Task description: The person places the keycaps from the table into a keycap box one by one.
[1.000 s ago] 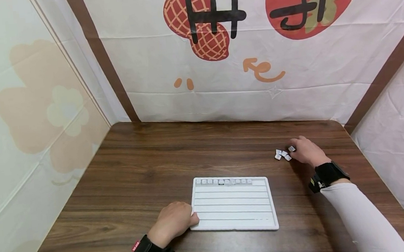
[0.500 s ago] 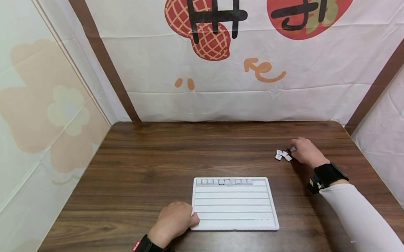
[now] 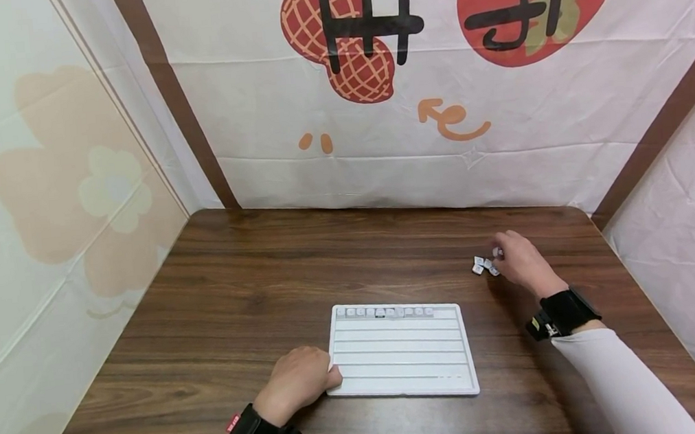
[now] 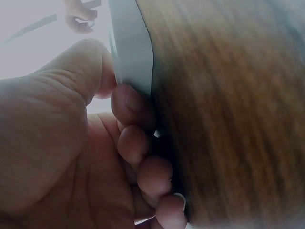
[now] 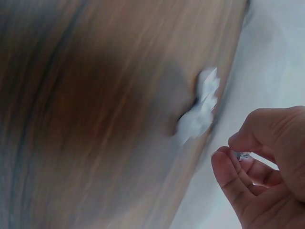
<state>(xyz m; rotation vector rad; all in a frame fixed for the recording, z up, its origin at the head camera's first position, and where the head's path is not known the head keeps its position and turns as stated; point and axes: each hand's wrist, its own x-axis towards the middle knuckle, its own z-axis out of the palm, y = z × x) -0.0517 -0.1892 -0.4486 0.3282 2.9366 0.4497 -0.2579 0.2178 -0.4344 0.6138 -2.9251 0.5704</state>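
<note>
From my end, the ridged white tray sits at the lower centre of the head view, its long axis running left to right with a slight drop to the right. My left hand grips its left edge near the lower-left corner, thumb on top and the other fingers curled against the side. My right hand, right of centre, pinches one small white tile between thumb and fingertips, just beside a cluster of loose tiles on the wooden table.

The relation that matters: from that tile, the tray lies down and to the left. A row of tiles fills its top groove from the left, leaving a bare stretch at the right end, the side nearer my right hand. I can't read the held tile's marking.
</note>
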